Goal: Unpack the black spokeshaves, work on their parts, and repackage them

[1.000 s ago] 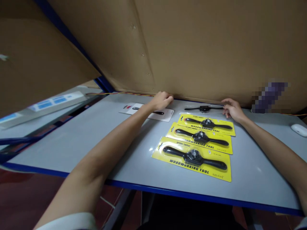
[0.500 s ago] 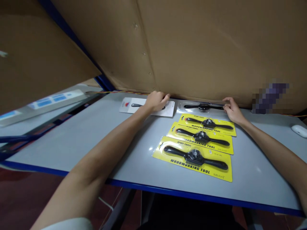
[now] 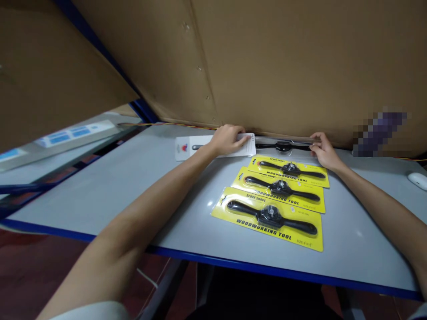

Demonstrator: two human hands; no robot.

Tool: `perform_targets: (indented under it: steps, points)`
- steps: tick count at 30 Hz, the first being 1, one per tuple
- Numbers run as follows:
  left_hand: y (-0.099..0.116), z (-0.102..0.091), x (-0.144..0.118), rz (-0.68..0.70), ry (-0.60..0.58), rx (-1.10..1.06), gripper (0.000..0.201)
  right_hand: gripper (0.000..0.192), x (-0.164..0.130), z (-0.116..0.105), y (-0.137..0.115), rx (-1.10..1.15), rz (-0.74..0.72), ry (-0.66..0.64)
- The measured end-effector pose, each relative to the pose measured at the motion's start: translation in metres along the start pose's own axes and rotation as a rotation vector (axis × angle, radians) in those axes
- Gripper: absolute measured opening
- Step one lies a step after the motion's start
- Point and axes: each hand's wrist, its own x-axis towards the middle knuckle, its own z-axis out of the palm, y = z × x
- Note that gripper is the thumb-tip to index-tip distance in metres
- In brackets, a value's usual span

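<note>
My left hand [image 3: 229,140] is closed over a white carded pack [image 3: 190,149] at the back of the table; a dark handle shows on it, the rest hidden under my hand. The pack's right end overlaps the left end of a clear-wrapped black spokeshave [image 3: 283,146]. My right hand [image 3: 322,152] pinches the right end of that clear pack. In front lie three yellow-carded spokeshaves, overlapping in a column: the rear one [image 3: 289,169], the middle one [image 3: 280,188] and the nearest one [image 3: 271,215].
A brown padded panel [image 3: 267,66] rises behind the grey table [image 3: 116,195]. At the left, a white power strip [image 3: 76,133] lies on another surface. To the right are a white mouse [image 3: 417,181] and a blurred-out purple object [image 3: 378,135]. A thin cable [image 3: 173,126] runs along the back edge.
My left hand has slid the white carded pack to the right, over the clear pack's left end. My right hand keeps its pinch on the clear pack. The view has shifted slightly.
</note>
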Motion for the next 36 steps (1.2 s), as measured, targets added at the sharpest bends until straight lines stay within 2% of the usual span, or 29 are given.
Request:
perform_targets:
  steps: [4,8,19,25,32,36]
  points:
    - [0.007,0.007,-0.004,-0.069,-0.017,0.025,0.052,0.032,0.005,-0.003,0.003,0.002,0.028,0.026]
    - [0.011,0.006,-0.006,-0.147,-0.005,0.085,0.054,0.031,0.006,-0.002,0.004,0.013,0.030,0.042]
    - [0.006,0.016,-0.003,-0.097,-0.072,-0.010,0.048,0.034,0.006,-0.006,0.003,0.028,0.031,0.021]
    - [-0.002,0.022,-0.001,-0.062,-0.085,-0.094,0.054,0.031,0.004,-0.005,0.002,0.034,0.035,0.048]
    - [-0.010,0.021,0.002,0.012,-0.121,-0.172,0.055,0.030,0.005,-0.005,0.005,0.034,0.035,0.082]
    - [-0.011,0.021,0.002,0.004,-0.113,-0.226,0.056,0.029,0.006,-0.004,0.008,0.031,0.033,0.100]
